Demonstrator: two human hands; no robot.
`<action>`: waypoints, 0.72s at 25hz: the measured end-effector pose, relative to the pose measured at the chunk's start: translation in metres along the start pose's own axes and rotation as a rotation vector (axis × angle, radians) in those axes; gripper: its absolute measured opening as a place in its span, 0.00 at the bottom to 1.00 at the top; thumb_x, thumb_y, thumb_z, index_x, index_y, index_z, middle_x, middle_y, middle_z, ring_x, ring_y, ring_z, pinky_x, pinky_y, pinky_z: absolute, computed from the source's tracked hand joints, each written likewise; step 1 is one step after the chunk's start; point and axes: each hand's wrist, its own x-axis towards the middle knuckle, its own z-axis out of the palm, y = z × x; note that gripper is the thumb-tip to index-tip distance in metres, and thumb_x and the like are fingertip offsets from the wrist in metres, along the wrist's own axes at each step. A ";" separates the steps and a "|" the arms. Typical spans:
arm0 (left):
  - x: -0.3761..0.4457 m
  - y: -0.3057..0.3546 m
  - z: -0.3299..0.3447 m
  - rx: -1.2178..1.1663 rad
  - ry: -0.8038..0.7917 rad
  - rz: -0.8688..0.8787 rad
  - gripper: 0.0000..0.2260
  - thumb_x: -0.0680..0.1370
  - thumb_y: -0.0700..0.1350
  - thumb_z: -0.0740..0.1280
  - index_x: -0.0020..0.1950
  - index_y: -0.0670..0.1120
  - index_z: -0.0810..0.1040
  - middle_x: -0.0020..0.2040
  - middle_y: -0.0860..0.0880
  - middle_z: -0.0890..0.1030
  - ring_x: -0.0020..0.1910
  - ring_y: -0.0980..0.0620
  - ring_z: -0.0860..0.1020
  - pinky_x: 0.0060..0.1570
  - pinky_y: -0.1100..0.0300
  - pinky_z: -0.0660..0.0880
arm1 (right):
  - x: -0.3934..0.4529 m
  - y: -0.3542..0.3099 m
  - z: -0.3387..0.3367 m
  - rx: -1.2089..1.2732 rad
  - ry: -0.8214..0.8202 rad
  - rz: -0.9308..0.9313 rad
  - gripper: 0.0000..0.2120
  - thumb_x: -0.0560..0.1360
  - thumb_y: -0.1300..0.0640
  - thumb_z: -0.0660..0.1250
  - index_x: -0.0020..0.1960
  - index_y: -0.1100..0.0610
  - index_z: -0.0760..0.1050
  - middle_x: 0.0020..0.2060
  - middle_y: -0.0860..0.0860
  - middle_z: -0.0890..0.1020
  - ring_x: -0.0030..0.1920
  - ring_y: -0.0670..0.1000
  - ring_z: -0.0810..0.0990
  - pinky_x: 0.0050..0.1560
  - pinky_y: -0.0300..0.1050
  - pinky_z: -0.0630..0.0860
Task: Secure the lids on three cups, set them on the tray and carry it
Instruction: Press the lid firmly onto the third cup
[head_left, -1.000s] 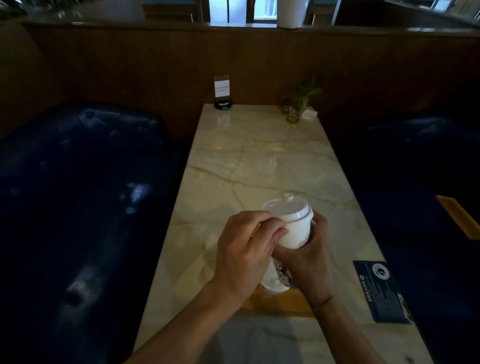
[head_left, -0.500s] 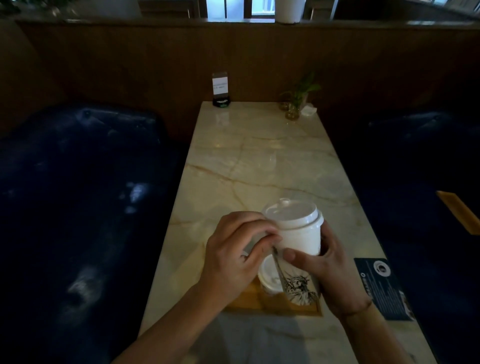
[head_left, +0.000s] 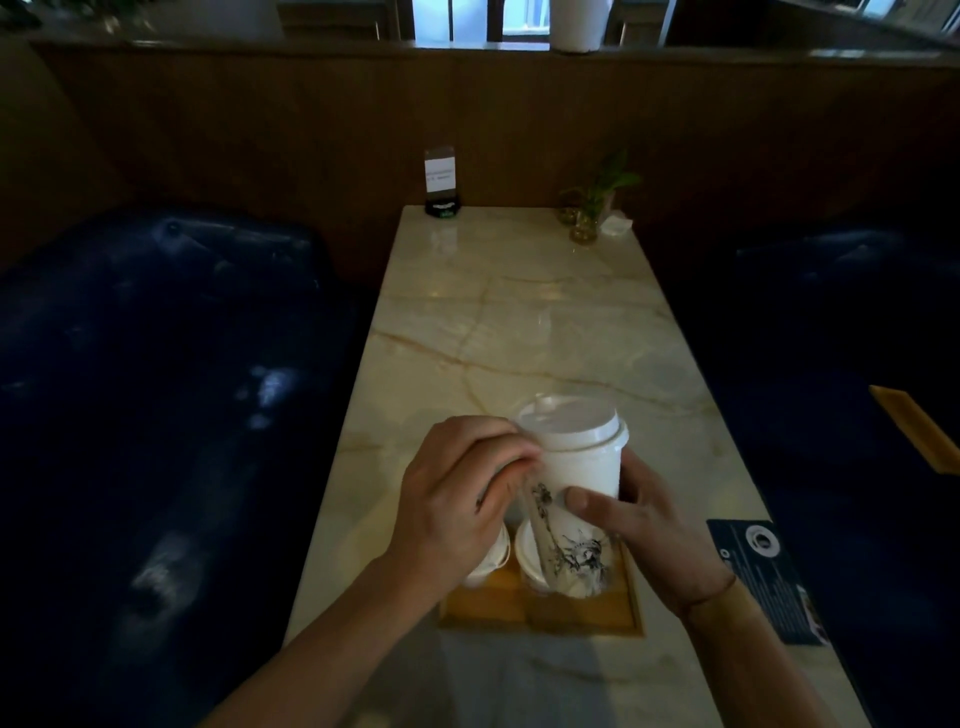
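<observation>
A tall white paper cup (head_left: 582, 478) with a dark drawing and a white lid (head_left: 569, 423) stands upright over the wooden tray (head_left: 540, 610). My right hand (head_left: 641, 512) grips its side, thumb across the front. My left hand (head_left: 457, 493) curls against the cup's left side just under the lid rim. On the tray, two more lidded white cups (head_left: 530, 556) show partly behind my hands; one (head_left: 491, 564) is mostly hidden by my left hand.
The tray sits near the front of a long marble table (head_left: 519, 322). A dark printed card (head_left: 763, 577) lies at the right edge. A sign holder (head_left: 440, 182) and a small plant (head_left: 592, 208) stand at the far end. Dark blue benches flank the table.
The cup has come from a tilt to upright and lower over the tray. My right thumb has moved across the cup's front; my left hand stays by the rim.
</observation>
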 end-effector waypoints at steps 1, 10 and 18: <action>0.000 -0.001 0.001 0.032 0.001 0.009 0.05 0.79 0.43 0.71 0.54 0.46 0.79 0.52 0.52 0.77 0.48 0.52 0.80 0.46 0.52 0.79 | 0.003 -0.001 0.001 -0.038 0.019 0.010 0.34 0.61 0.52 0.77 0.65 0.56 0.74 0.57 0.59 0.83 0.58 0.61 0.82 0.59 0.66 0.78; 0.010 0.006 0.018 0.215 0.000 0.014 0.06 0.80 0.45 0.69 0.51 0.44 0.83 0.49 0.47 0.83 0.48 0.52 0.79 0.49 0.53 0.78 | 0.020 0.012 0.037 -0.279 0.409 -0.110 0.42 0.58 0.59 0.83 0.62 0.50 0.60 0.49 0.39 0.74 0.46 0.24 0.76 0.40 0.22 0.74; 0.009 0.011 0.012 0.156 0.052 0.034 0.05 0.78 0.46 0.73 0.52 0.46 0.82 0.52 0.51 0.81 0.50 0.55 0.79 0.46 0.52 0.78 | 0.007 0.013 0.033 -0.245 0.405 -0.171 0.38 0.59 0.58 0.83 0.63 0.52 0.68 0.52 0.46 0.80 0.49 0.38 0.82 0.41 0.36 0.80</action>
